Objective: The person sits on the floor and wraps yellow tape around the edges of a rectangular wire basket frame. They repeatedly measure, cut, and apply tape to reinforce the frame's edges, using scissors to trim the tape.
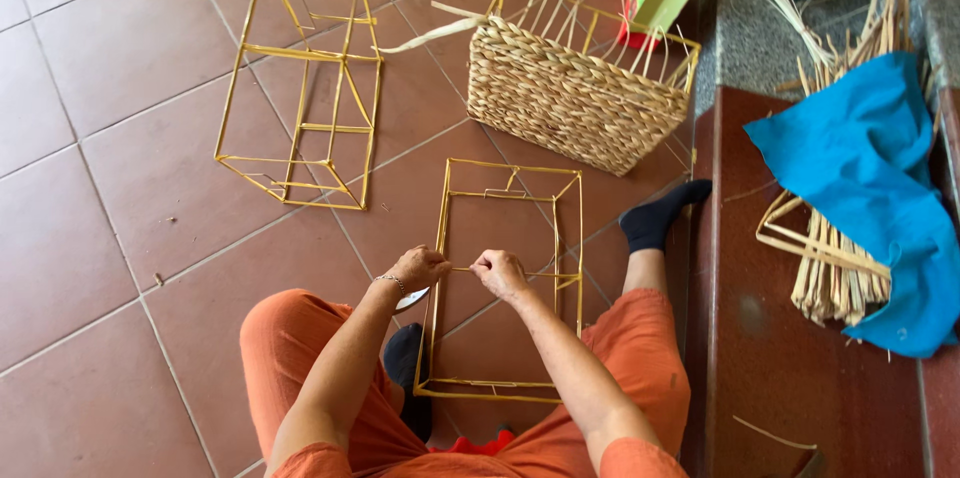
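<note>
I sit on a tiled floor with a yellow wire frame standing between my legs. My left hand and my right hand are close together over the frame's middle, each pinching one thin pale straw strand stretched between them. A bracelet is on my left wrist. Orange trousers cover both legs, and my right foot wears a black sock.
A second bare yellow frame stands at the far left. A half-woven basket with upright straws lies behind my frame. On a dark red ledge at right lie a straw bundle under a blue cloth.
</note>
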Demonstrator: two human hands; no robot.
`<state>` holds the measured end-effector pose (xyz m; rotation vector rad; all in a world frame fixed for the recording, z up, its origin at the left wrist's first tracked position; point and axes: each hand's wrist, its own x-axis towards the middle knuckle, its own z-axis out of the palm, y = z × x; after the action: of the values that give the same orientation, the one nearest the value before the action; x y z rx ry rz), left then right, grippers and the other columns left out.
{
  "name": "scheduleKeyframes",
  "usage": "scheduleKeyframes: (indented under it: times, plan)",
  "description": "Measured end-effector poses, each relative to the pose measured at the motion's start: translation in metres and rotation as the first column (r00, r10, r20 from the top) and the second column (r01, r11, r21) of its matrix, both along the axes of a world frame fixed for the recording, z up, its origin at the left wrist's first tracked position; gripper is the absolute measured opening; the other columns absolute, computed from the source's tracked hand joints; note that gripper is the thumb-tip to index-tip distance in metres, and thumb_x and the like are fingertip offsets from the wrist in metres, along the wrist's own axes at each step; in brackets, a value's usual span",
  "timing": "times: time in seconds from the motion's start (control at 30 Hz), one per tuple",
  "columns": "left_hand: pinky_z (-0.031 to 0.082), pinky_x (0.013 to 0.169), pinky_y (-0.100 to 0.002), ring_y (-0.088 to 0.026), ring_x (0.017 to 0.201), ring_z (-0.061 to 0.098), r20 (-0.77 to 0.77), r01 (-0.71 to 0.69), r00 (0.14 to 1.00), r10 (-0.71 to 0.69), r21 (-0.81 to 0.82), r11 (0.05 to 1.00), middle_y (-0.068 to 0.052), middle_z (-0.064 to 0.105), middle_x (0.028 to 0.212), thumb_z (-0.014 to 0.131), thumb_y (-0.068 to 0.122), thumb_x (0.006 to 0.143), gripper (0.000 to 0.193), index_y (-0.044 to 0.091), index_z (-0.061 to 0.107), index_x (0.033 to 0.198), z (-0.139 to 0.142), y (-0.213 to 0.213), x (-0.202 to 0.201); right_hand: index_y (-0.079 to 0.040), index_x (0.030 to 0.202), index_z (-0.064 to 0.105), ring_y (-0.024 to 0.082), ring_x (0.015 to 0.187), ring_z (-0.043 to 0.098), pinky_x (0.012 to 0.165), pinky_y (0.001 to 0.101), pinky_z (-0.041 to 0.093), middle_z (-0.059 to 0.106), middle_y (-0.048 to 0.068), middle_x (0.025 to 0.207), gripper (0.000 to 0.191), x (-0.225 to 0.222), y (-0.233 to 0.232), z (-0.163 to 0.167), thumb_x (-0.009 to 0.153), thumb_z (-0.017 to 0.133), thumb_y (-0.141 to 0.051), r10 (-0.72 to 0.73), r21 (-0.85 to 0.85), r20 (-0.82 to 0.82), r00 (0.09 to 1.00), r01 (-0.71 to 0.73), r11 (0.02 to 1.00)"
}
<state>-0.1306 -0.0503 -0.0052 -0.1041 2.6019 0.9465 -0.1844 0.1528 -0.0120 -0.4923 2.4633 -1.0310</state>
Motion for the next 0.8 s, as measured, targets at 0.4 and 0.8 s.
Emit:
scheduleKeyframes:
  times: [0.4, 0.8]
  plan:
    - [0.055, 0.086, -0.045, -0.035, 0.095, 0.068, -0.159, -0.178, 0.973, 0.169, -0.048, 0.983, -0.011, 0.067, 0.101, 0.070, 0.028, 0.088, 0.017, 0.020, 0.079, 0.099, -0.004, 0.009, 0.009, -0.008, 0.102, 0.067, 0.034, 0.095, 0.070, 0.084, 0.0466, 0.054, 0.074, 0.013, 0.097, 0.013, 0.021, -0.040, -0.002, 0.093, 0.069, -0.017, 0.169, -0.044, -0.322, 0.932, -0.193, 0.980]
    - [0.055, 0.095, -0.041, -0.030, 0.112, 0.071, 0.075, -0.268, 0.963, 0.259, 0.151, 0.952, -0.014, 0.075, 0.115, 0.072, 0.038, 0.090, 0.046, 0.029, 0.059, 0.134, 0.017, -0.009, 0.037, -0.015, 0.098, 0.074, 0.019, 0.079, 0.072, 0.073, 0.0384, 0.058, 0.076, 0.003, 0.086, 0.026, 0.018, -0.061, 0.007, 0.088, 0.076, -0.038, -0.007, -0.018, 0.137, 0.991, 0.009, 1.000]
